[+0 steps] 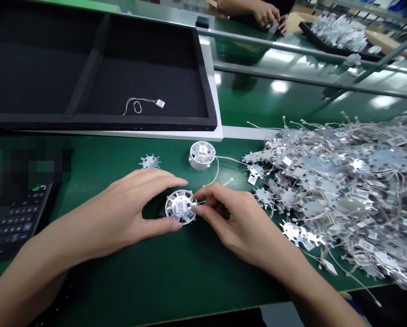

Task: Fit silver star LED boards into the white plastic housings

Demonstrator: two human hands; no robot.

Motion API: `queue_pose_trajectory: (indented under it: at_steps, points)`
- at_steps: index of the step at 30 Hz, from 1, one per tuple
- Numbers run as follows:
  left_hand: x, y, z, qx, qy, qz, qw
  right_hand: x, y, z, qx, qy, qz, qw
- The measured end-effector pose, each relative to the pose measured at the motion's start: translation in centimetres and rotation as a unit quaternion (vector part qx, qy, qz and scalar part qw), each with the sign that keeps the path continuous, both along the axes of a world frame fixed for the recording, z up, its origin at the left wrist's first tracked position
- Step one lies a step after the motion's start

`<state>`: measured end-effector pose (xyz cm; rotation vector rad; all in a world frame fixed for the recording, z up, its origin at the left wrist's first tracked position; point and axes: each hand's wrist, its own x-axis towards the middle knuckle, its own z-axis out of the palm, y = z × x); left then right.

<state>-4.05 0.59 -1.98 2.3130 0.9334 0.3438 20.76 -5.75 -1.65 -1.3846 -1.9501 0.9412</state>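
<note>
A small round white housing [181, 207] with a spoked top and a square label lies on the green table. My left hand [131, 204] curves around its left side, thumb and fingers apart, in an open shape. At the housing's right rim, the thumb and forefinger of my right hand [230, 213] are pinched together on its thin white wire. Just behind stands a second round white housing [202, 155], upright with a label on top and a wire trailing right. A loose star-shaped metal plate [150, 161] lies beyond my left hand.
A big heap of star-shaped metal plates with wires [339, 200] covers the right side. Behind is a divided black tray [149, 121] containing one wired, labelled piece [160, 103]. A black keypad device [19, 213] lies left. Across the metal rails, another person's hands [270, 16] hold a small piece.
</note>
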Motion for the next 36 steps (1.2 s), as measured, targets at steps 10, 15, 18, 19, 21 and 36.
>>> queue_pose_trajectory:
  at_steps: [10, 15, 18, 19, 21, 36]
  points:
    - [0.9, -0.2, -0.6, 0.009, -0.029, -0.038, 0.999, 1.2, 0.0, -0.1, 0.124, -0.170, 0.058, 0.976]
    - [0.8, -0.1, -0.3, 0.000, -0.027, -0.045, 0.999, 1.2, 0.1, -0.2, 0.161, -0.209, 0.072, 0.962]
    - [0.8, -0.1, -0.4, -0.011, -0.033, -0.055, 0.998, 1.2, 0.3, -0.1, 0.185, -0.233, 0.085, 0.951]
    - [0.8, -0.1, -0.4, -0.013, -0.033, -0.055, 0.998, 1.2, 0.3, 0.0, 0.201, -0.241, 0.090, 0.945]
    - [0.7, -0.1, -0.4, -0.014, -0.031, -0.052, 0.998, 1.2, 0.4, 0.0, 0.235, -0.253, 0.100, 0.933]
    - [0.8, -0.1, -0.9, 0.026, -0.024, -0.062, 0.997, 1.4, 0.5, 0.1, 0.268, -0.266, 0.104, 0.920]
